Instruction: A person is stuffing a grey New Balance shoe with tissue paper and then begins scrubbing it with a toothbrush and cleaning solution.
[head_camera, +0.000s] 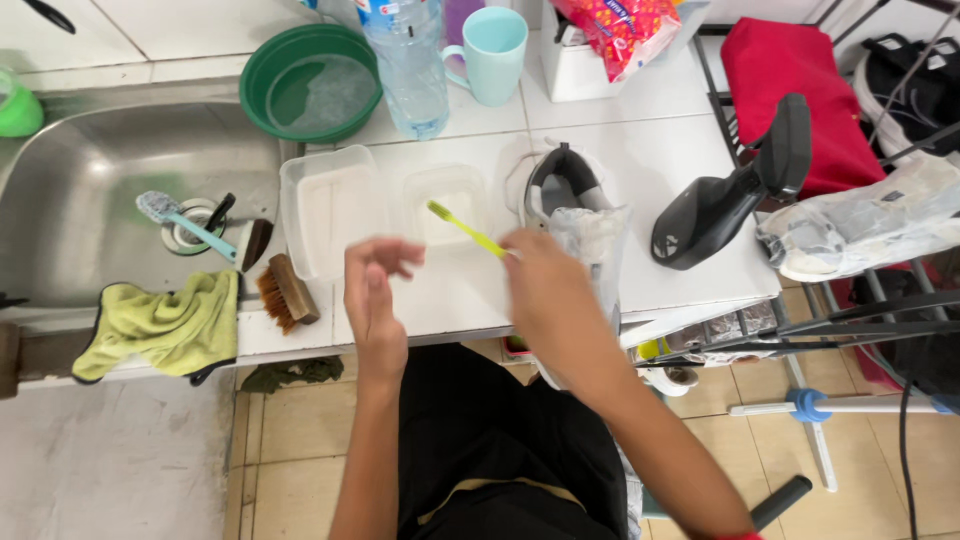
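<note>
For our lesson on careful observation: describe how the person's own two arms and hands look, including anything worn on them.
Both forearms are bare, with no sleeves in view. The left hand shows no glove, ring or watch. The right hand is also ungloved and blurred. A thin strip of red shows at the right arm's lower end by the frame edge; what it belongs to cannot be told.

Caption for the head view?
Right hand holds a yellow toothbrush over a plastic tub; left hand empty beside it.
</note>
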